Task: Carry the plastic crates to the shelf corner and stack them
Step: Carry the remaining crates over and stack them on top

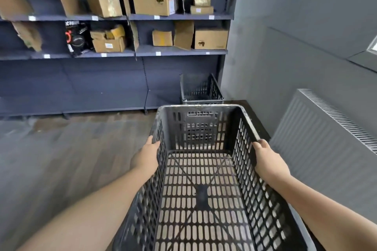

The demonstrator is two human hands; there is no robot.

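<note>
I hold a large black slotted plastic crate (201, 181) in front of me, above the floor. My left hand (148, 156) grips its left side wall near the rim. My right hand (268, 160) grips the right rim. The crate has nothing inside; the floor shows through its slotted bottom. A second black crate (201, 88) stands on the floor ahead, in the corner between the shelf unit (114, 53) and the grey wall. The far rim of my crate partly hides its lower front.
The dark blue shelf unit carries several cardboard boxes (154, 2) and a black packet (77, 37). A grey wall (295, 26) runs along the right with a radiator (326, 128) low on it. Grey wood-look floor (61, 159) stretches to the left.
</note>
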